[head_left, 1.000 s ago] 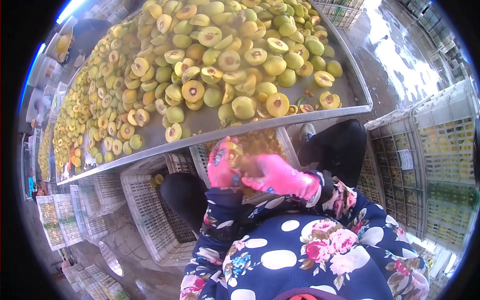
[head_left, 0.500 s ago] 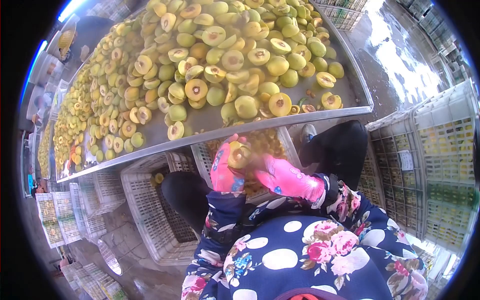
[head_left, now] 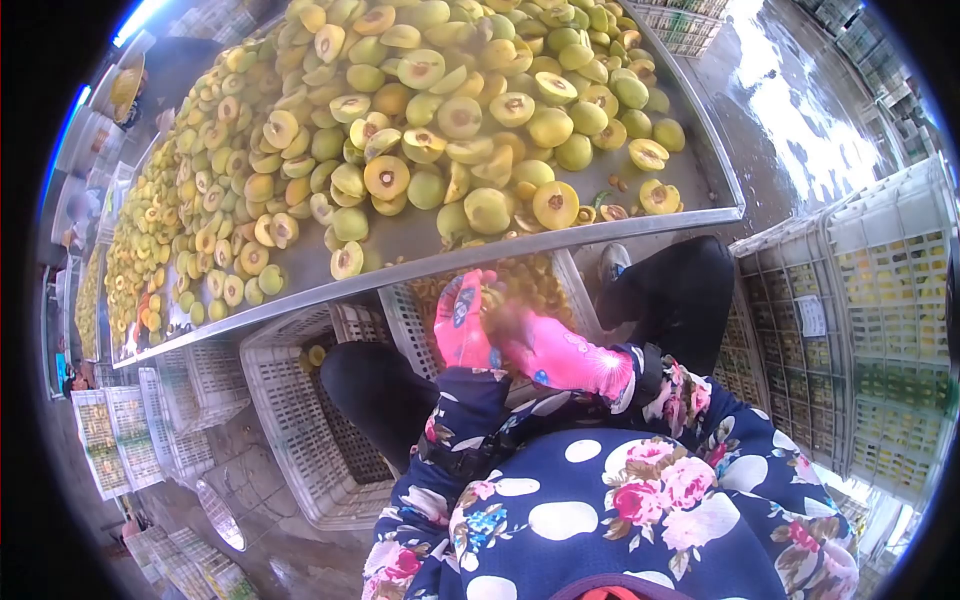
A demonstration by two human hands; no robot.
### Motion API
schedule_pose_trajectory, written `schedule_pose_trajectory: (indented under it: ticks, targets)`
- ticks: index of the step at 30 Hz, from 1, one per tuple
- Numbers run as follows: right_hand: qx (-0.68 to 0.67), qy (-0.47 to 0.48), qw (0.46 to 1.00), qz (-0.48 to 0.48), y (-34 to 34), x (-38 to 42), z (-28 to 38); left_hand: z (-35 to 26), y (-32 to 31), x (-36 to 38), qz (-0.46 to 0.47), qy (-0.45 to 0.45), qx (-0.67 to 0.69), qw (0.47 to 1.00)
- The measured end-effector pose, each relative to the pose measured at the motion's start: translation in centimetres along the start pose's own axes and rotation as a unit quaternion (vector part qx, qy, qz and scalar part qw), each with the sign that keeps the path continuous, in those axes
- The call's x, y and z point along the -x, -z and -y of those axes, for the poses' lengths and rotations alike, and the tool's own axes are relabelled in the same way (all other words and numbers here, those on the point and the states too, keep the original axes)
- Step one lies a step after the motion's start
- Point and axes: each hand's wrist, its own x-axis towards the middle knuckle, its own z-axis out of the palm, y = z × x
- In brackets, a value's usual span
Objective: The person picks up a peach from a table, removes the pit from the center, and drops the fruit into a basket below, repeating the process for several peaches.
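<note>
Fruit pieces (head_left: 540,284) lie in a white crate (head_left: 398,320) beneath the gloved hands, close to the near edge of the metal tabletop (head_left: 700,185), where halved fruit (head_left: 386,177) is heaped. The left hand (head_left: 463,325) points upward just beside the right hand (head_left: 575,357). A yellowish blur shows between them; whether either hand's fingers grip it cannot be told.
</note>
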Motion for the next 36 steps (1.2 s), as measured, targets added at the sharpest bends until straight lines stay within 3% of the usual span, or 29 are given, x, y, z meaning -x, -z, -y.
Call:
schedule_pose_trajectory:
  ticks: [5,8,9,11,14,17,20,23,24,27,31,34,36]
  targets:
    - [0.079,-0.081,0.990,0.087,0.9,0.3,0.6,-0.1,0.7,-0.2,-0.009,0.046,-0.049,0.998]
    - [0.082,0.030,0.995,0.056,0.2,0.3,-2.0,0.2,1.1,-0.5,0.005,0.055,-0.057,0.997]
    - [-0.014,-0.066,0.993,0.097,1.0,0.3,-0.4,0.2,1.2,-0.5,0.015,0.049,-0.060,0.997]
    - [-0.204,-0.253,0.930,0.173,3.2,0.1,4.5,0.2,1.4,-0.5,0.032,0.035,-0.067,0.997]
    - [-0.267,-0.307,0.891,0.202,3.5,-0.2,5.3,1.0,1.7,-0.4,0.031,-0.004,-0.033,0.999]
    - [-0.401,-0.304,0.825,0.256,3.5,-0.2,4.2,0.4,1.5,0.2,0.068,0.007,0.056,0.996]
    - [-0.453,-0.300,0.806,0.237,3.3,0.2,4.6,-0.5,1.0,0.7,0.075,0.054,0.074,0.993]
    - [-0.421,-0.310,0.822,0.225,3.6,0.2,5.0,-0.8,1.2,0.8,0.100,0.049,0.001,0.994]
    - [-0.371,-0.269,0.853,0.248,3.7,0.3,4.3,-1.1,1.5,0.7,0.120,0.050,-0.054,0.990]
    - [-0.228,-0.290,0.891,0.264,3.5,0.2,3.8,0.3,3.7,-0.7,0.213,-0.028,-0.172,0.961]
    - [-0.397,-0.306,0.820,0.278,3.0,0.3,4.2,-0.3,3.3,0.4,0.181,0.053,-0.052,0.981]
    - [-0.460,-0.311,0.791,0.259,2.6,0.5,5.3,-2.2,1.2,1.9,0.073,0.123,0.042,0.989]
    - [-0.447,-0.252,0.810,0.283,3.1,0.4,5.3,-3.4,2.5,0.8,0.083,-0.115,-0.164,0.976]
